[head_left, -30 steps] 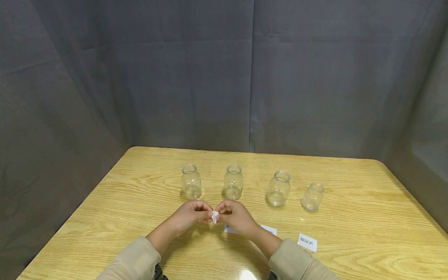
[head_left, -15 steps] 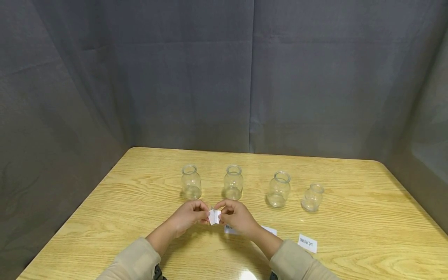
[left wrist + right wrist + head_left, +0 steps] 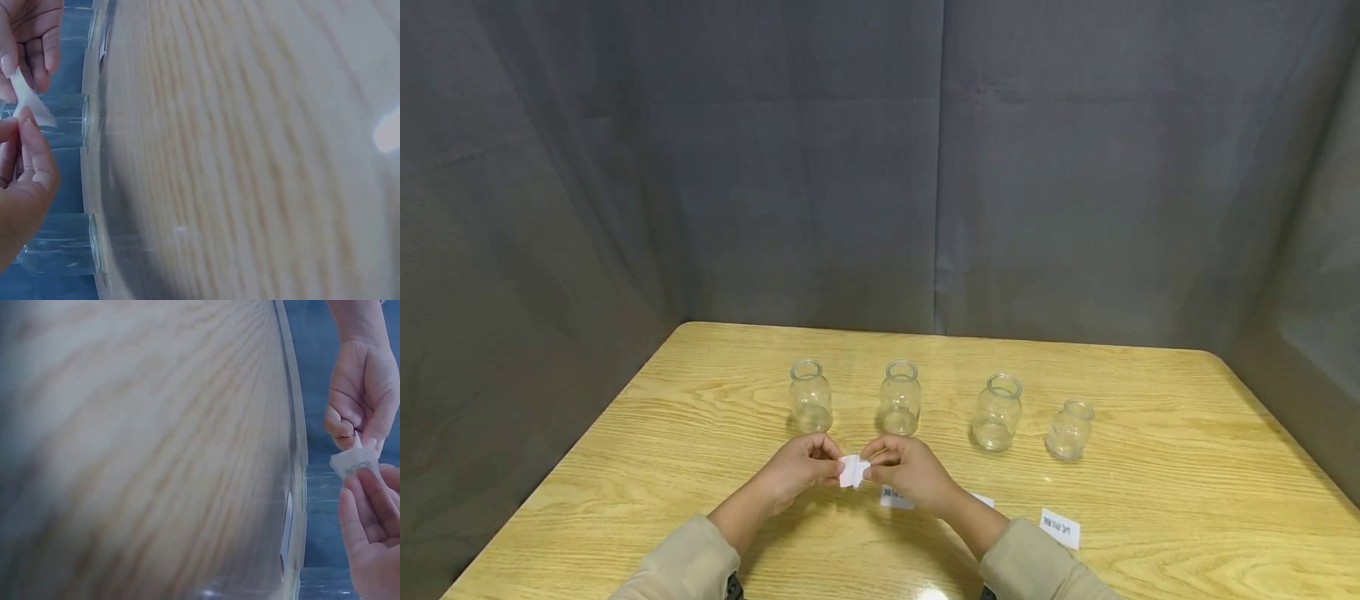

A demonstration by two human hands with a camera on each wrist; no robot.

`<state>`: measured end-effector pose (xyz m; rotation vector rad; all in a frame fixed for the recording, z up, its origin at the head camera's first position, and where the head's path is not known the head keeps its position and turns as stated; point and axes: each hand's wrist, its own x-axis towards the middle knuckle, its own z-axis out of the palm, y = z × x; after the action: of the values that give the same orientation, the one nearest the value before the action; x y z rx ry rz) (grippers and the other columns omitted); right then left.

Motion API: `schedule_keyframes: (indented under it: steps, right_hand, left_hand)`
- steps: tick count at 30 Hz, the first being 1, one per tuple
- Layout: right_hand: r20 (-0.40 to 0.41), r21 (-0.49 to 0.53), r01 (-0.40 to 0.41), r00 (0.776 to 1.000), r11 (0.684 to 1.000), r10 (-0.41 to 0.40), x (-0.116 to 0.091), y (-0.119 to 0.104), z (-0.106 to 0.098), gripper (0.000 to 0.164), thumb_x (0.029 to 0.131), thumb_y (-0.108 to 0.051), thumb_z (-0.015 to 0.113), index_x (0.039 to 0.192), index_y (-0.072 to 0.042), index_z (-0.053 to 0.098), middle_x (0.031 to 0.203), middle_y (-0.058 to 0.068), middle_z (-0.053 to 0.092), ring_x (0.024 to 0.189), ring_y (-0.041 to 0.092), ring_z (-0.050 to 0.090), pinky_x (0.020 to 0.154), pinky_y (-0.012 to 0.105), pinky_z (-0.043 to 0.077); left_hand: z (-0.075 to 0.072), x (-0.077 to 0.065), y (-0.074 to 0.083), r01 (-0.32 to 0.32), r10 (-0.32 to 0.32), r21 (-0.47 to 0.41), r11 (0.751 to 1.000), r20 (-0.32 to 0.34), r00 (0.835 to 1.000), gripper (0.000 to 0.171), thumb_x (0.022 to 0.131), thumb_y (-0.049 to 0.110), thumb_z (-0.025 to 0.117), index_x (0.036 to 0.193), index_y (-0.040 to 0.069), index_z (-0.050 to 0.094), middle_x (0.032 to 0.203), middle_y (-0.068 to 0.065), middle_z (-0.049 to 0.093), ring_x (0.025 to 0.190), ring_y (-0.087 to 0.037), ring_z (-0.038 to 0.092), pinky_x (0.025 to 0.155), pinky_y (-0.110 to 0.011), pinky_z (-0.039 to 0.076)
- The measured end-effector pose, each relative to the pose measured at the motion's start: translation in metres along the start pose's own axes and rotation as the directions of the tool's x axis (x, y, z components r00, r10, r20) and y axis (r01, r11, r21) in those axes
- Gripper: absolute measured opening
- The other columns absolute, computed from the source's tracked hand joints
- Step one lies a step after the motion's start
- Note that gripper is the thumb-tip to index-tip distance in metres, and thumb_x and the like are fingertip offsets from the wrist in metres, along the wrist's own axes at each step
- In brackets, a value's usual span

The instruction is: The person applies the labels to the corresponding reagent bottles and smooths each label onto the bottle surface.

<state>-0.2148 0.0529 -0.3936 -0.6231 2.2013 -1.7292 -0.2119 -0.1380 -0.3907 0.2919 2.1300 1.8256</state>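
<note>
A small creased paper slip (image 3: pixel 853 471) is stretched between both hands, above the near middle of the table. My left hand (image 3: pixel 796 472) pinches its left end between thumb and fingers. At the other end, the thumb and fingers of my right hand (image 3: pixel 916 473) pinch it too. Faint print shows on the paper (image 3: pixel 356 462) in the right wrist view. From the left wrist side, the slip (image 3: pixel 35 109) looks bent, with one corner free. Just beyond the hands stand two clear glass jars, one behind the left hand (image 3: pixel 811 402) and another glass jar (image 3: pixel 900 402) to its right.
Farther right stand a third glass jar (image 3: pixel 997 414) and a smaller jar (image 3: pixel 1070 432). A printed slip (image 3: pixel 896 497) lies partly under the right hand, another slip (image 3: pixel 983 500) beside the right wrist, and a third slip (image 3: pixel 1060 528) more to the right. Grey curtains (image 3: pixel 805 183) enclose the wooden table (image 3: pixel 1187 467).
The paper slip has gone from narrowly folded to spread wider. My left hand has shifted slightly left, while the right keeps its hold. Jars and other slips stay in place; the head view tilts slightly.
</note>
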Motion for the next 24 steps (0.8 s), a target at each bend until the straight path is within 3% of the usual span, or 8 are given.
schedule_keyframes:
  steps: [24]
  right_hand:
    - [0.003,-0.153,0.111,0.994,0.982,-0.112,0.0018,0.0014,0.004,0.002,0.079,-0.001,0.059,0.08,0.001,0.06,0.078,0.004,0.055,0.069,0.019,0.052,0.059,0.021,0.042]
  left_hand:
    - [-0.0024,-0.0026,-0.0021,0.028,-0.029,0.007,1.0,0.046,0.999,0.014,0.082,0.003,0.054,0.089,-0.007,0.047,0.082,-0.007,0.049,0.073,-0.015,0.049,0.069,-0.028,0.044]
